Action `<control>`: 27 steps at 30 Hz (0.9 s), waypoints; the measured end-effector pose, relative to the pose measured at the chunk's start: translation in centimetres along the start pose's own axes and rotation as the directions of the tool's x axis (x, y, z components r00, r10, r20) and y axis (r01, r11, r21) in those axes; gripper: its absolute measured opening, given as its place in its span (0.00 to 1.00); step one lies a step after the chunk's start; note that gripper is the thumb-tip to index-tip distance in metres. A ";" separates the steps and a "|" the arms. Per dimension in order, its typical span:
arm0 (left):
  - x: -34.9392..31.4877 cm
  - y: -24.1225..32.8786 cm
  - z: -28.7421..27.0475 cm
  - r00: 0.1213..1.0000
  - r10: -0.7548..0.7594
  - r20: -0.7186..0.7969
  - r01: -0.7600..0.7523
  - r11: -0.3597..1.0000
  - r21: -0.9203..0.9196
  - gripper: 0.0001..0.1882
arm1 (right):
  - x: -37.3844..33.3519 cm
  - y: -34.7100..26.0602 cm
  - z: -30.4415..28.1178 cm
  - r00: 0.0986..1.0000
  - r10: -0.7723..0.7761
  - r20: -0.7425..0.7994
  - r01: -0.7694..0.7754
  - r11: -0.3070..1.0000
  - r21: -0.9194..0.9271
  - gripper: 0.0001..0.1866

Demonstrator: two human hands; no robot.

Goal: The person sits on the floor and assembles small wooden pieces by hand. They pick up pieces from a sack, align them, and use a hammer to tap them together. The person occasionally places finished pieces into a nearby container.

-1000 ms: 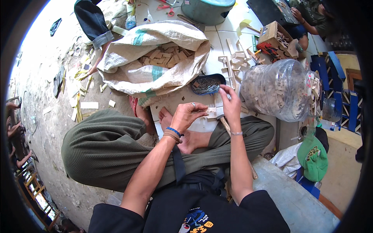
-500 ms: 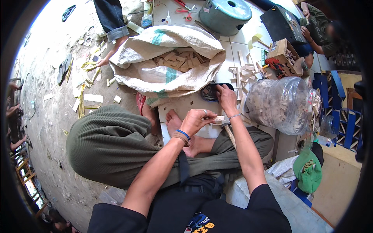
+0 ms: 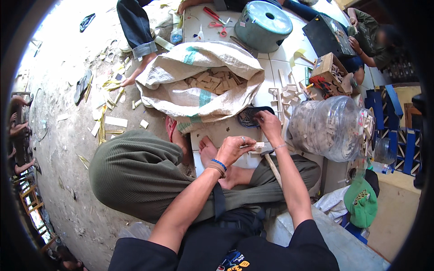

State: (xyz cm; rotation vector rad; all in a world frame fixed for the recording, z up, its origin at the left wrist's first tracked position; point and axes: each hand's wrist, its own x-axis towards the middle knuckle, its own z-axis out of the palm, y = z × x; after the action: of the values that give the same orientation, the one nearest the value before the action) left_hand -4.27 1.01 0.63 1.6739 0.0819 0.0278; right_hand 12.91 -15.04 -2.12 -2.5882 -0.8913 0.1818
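My left hand (image 3: 236,149) is closed on a small pale wooden piece (image 3: 259,145), pinched between thumb and fingers above my crossed legs. My right hand (image 3: 270,126) has its fingers bent together at the near right rim of a dark bowl (image 3: 266,109). Thin metal bits, which look like nails (image 3: 247,119), lie in that bowl. Whatever is between my right fingertips is too small to make out. Under my right forearm a hammer (image 3: 273,168) with a wooden handle rests against my leg.
Ahead stands an open white sack (image 3: 158,77) of wooden pieces (image 3: 217,81). To the right are a large clear plastic jug (image 3: 323,126), loose wooden pieces (image 3: 287,97) and a cardboard box (image 3: 326,67). A green basin (image 3: 260,31), red scissors (image 3: 218,25) and other people's limbs lie farther off.
The view has shifted a little, moving the scene down and right. My right fingers have drawn back slightly toward the bowl's rim. The left hand keeps its grip on the wooden piece.
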 end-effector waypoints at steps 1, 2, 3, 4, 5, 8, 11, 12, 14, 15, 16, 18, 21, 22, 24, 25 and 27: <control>0.1 0.1 -0.1 1.000 0.023 -0.004 -0.023 1.000 0.002 0.13 | -0.7 -0.4 -0.4 0.999 0.033 -0.040 -0.030 0.997 0.069 0.08; 0.0 0.1 0.0 1.000 0.028 -0.002 -0.028 1.000 0.006 0.13 | -1.5 -0.9 -0.9 0.995 0.073 -0.074 -0.062 0.989 0.137 0.08; 0.0 0.2 0.0 1.000 0.021 0.007 -0.021 1.000 0.017 0.13 | -2.3 -1.3 -1.4 0.988 0.118 -0.104 -0.095 0.974 0.205 0.09; 0.0 0.2 0.1 1.000 0.026 0.000 -0.026 1.000 0.013 0.13 | -3.1 -1.7 -2.0 0.981 0.168 -0.095 -0.134 0.948 0.288 0.09; 0.0 0.2 0.2 1.000 0.024 -0.002 -0.024 1.000 0.018 0.13 | -3.9 -2.2 -2.6 0.979 0.179 -0.100 -0.138 0.935 0.326 0.09; 0.1 0.1 0.2 1.000 0.000 -0.014 0.000 0.999 0.044 0.13 | -5.1 -3.8 -4.1 0.950 0.311 -0.036 -0.272 0.876 0.399 0.10; 0.2 0.0 0.3 1.000 0.024 -0.015 -0.024 1.000 0.010 0.14 | -6.2 -5.9 -5.7 0.937 0.347 -0.041 -0.284 0.827 0.486 0.10; 0.1 0.0 0.3 0.999 0.040 -0.017 -0.039 0.999 0.031 0.14 | -6.8 -6.6 -6.0 0.946 0.318 -0.071 -0.244 0.837 0.489 0.09; 0.1 0.0 0.3 0.999 0.047 -0.019 -0.046 0.997 0.056 0.14 | -7.8 -7.7 -6.7 0.972 0.214 -0.100 -0.167 0.921 0.353 0.08; 0.2 0.1 0.3 0.999 0.035 -0.018 -0.033 0.998 0.062 0.14 | -8.4 -8.1 -7.0 0.983 0.143 -0.117 -0.104 0.952 0.289 0.08; 0.1 0.2 0.3 1.000 0.008 -0.008 -0.008 0.997 0.077 0.14 | -9.0 -8.4 -7.2 0.985 0.151 -0.083 -0.121 0.949 0.293 0.07; 0.1 0.3 0.3 1.000 0.002 -0.013 -0.001 0.999 0.045 0.14 | -9.9 -8.7 -7.3 0.988 0.119 -0.095 -0.093 0.965 0.246 0.07; 0.1 0.6 0.3 0.999 -0.037 -0.016 0.038 0.999 0.035 0.14 | -10.6 -8.9 -6.9 0.991 0.096 -0.089 -0.077 0.977 0.197 0.07; 0.1 0.6 0.3 0.999 -0.041 -0.019 0.042 0.998 0.036 0.13 | -10.7 -8.9 -6.7 0.992 0.092 -0.087 -0.075 0.980 0.185 0.07; 0.1 0.6 0.2 0.999 -0.031 -0.015 0.031 0.999 0.032 0.13 | -10.8 -8.8 -6.6 0.993 0.079 -0.086 -0.064 0.984 0.167 0.07; 0.2 0.6 0.2 0.999 -0.028 -0.018 0.029 0.999 0.040 0.13 | -10.8 -8.8 -6.6 0.994 0.062 -0.091 -0.047 0.987 0.155 0.07; 0.2 0.4 0.2 1.000 -0.020 -0.016 0.020 1.000 0.009 0.12 | -10.7 -8.7 -6.6 0.997 0.050 -0.063 -0.040 0.989 0.145 0.07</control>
State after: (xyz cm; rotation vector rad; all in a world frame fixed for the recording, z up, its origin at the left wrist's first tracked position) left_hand -4.08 0.79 1.05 1.6825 0.1113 0.0256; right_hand 1.15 -17.52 7.39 -2.4670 -0.7675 0.1653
